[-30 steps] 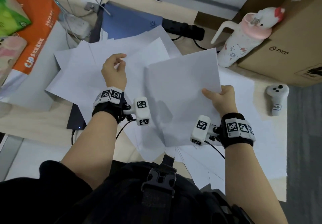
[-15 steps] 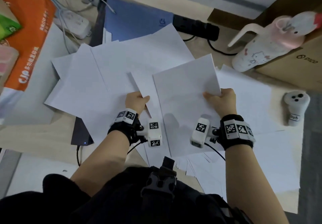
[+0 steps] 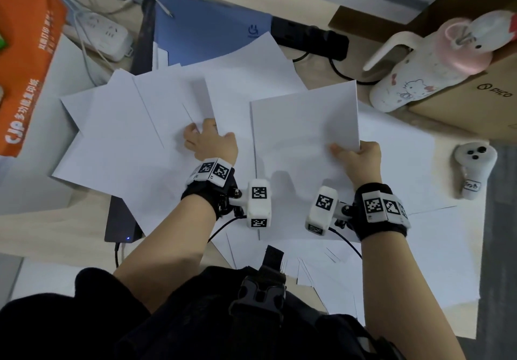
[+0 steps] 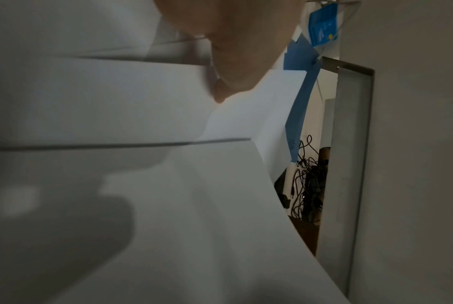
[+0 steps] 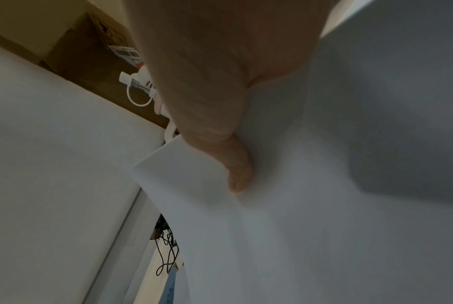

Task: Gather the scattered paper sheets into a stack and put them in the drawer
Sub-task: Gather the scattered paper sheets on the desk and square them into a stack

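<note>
My right hand [image 3: 361, 158] pinches a small stack of sheets [image 3: 305, 147] at its right edge, thumb [image 5: 238, 164] on top and the other fingers hidden underneath, so the stack is lifted above the desk [image 3: 33, 219]. My left hand [image 3: 209, 141] rests on the scattered sheets [image 3: 126, 141] just left of the stack, fingers curled at the edge of one sheet (whether they actually grip it I cannot tell). More loose paper [image 3: 419, 247] fans out under and to the right of my right arm. A blue folder [image 3: 201, 29] lies beyond the sheets, a white bottle [image 3: 419, 74] leans on a cardboard box [image 3: 475, 102] at the right, and a white controller [image 3: 472, 169] lies near it. No drawer is in view.
</note>
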